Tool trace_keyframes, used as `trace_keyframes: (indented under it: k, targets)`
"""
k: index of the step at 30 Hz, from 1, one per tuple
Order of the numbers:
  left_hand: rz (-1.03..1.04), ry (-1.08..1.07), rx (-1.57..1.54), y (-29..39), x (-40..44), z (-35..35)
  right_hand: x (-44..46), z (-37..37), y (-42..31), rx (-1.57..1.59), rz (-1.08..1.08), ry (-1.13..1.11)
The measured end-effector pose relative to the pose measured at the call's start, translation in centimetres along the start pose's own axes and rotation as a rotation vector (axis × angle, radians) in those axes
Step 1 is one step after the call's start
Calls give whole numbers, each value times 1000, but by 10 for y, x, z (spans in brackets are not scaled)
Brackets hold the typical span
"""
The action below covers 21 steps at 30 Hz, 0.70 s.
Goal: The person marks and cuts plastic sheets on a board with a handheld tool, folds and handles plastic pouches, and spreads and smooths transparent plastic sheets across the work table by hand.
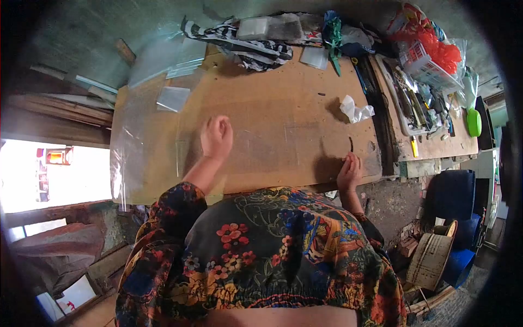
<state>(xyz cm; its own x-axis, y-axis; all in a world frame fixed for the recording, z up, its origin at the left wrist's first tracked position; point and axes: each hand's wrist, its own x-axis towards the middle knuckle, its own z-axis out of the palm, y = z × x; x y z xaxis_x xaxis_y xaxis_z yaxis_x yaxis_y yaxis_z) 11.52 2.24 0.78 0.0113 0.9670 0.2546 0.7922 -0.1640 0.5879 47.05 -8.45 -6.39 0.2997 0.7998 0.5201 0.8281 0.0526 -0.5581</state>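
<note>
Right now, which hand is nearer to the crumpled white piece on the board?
Right. The right hand is on the body side of the crumpled white piece, near the front edge of the board; the left hand is farther off, to its left.

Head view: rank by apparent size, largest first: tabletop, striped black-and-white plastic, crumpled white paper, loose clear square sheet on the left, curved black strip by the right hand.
1. Tabletop
2. Striped plastic
3. Crumpled white paper and clear square sheet: too alike to rank
4. Curved black strip
</note>
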Motion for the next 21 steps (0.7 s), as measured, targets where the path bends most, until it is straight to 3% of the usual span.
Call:
trace_keyframes:
  k: [4, 8, 10, 16, 21]
  targets:
    - [397, -289, 101, 20, -48, 5, 2, 0, -3, -83, -51, 47]
    - [421, -286, 176, 11, -60, 2, 1, 0, -3, -73, 31, -5]
    - [548, -434, 187, 11, -64, -1, 1, 0, 0, -113, -4, -10]
    - [522, -460, 296, -16, -65, -28, 0, 4, 10, -177, 36, -11]
    - [524, -439, 397, -95, -47, -88, 2, 5, 5, -171, -7, 43]
